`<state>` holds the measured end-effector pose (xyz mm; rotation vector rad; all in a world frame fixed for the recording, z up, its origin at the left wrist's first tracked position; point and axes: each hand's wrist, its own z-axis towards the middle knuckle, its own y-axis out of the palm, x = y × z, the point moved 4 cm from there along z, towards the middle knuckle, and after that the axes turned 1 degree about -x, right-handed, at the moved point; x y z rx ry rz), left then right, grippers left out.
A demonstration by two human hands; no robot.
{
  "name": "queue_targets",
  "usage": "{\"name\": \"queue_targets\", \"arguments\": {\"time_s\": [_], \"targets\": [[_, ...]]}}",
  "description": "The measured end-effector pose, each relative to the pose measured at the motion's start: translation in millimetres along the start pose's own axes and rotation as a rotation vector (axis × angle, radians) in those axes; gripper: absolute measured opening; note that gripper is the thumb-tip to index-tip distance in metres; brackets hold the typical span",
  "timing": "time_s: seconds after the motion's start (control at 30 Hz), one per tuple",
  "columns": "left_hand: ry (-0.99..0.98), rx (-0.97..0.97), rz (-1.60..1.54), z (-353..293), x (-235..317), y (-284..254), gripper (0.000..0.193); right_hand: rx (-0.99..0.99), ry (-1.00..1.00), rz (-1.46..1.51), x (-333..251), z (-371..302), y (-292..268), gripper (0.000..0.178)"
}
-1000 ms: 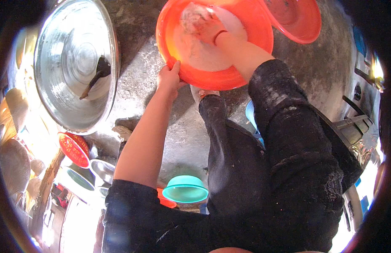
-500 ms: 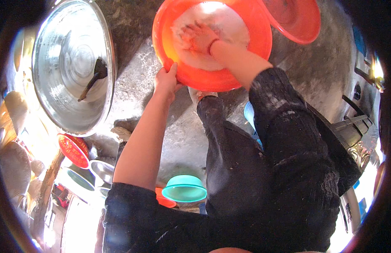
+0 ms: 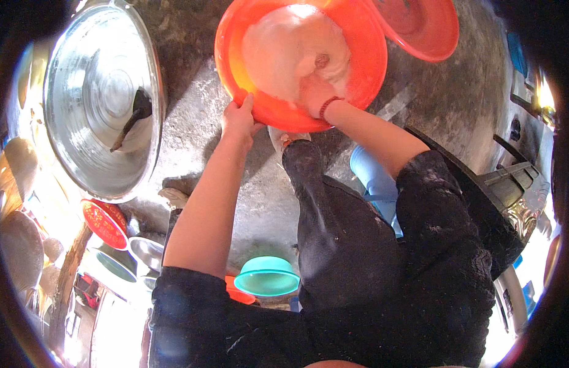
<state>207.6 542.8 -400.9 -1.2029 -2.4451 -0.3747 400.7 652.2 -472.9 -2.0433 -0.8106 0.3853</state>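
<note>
A large orange plastic basin point(image 3: 373, 61) holds a pale, flour-like mass point(image 3: 275, 52) with a small darker pit near its right side. At the basin's near left edge, my left hand point(image 3: 238, 119) grips the rim, thumb up against the wall. Inside, my right hand point(image 3: 317, 93) presses down into the mass at the near side, a red band round its wrist. The fingers of that hand are sunk in and hidden.
A big shiny metal pan point(image 3: 103, 104) with a dark-headed tool point(image 3: 134, 116) lies left. Another orange basin point(image 3: 422, 27) touches the back right. A light blue container point(image 3: 373, 175) stands by my leg; a turquoise bowl point(image 3: 266, 276) sits nearer, and a red bowl point(image 3: 105, 224) at left.
My right hand has moved from the middle of the basin, fingers spread, toward its near side and sunk into the mass. My left hand keeps its hold on the rim.
</note>
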Motion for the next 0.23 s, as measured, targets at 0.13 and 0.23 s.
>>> {"name": "queue_targets", "arguments": {"time_s": [0.13,0.23], "targets": [[0.007,0.004,0.028,-1.6,2.9,-0.6,0.044,0.028,-0.452,-0.034,-49.5,37.9,-32.8,0.052],[-0.019,-0.018,0.048,-3.5,4.6,-1.4,0.046,0.315,-0.430,0.039,-36.2,82.3,-59.9,0.063]]}}
